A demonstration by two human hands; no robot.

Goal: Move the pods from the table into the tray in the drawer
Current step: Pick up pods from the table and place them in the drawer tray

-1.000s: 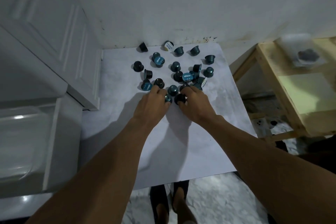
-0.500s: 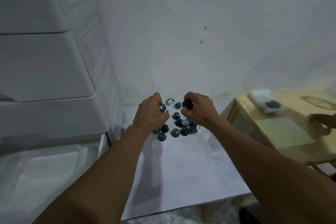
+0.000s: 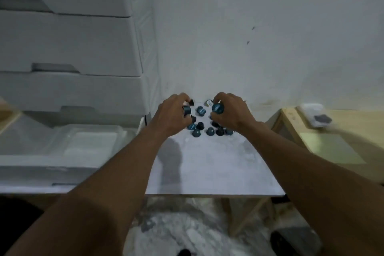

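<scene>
Teal pods (image 3: pixel 209 131) are lying clustered at the far end of the bench (image 3: pixel 207 172). The left hand (image 3: pixel 171 115) is pinching a dark pod (image 3: pixel 186 109), and the right hand (image 3: pixel 231 113) is curling round a blue-topped pod (image 3: pixel 217 108). Pickup looks done. Next, I'd say, both are needing to swing left over the clear tray (image 3: pixel 87 143) in the open drawer (image 3: pixel 31 172).

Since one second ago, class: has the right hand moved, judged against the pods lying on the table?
Yes. The right hand has lifted off the table, now holding a teal pod above the loose pods lying there.
</scene>
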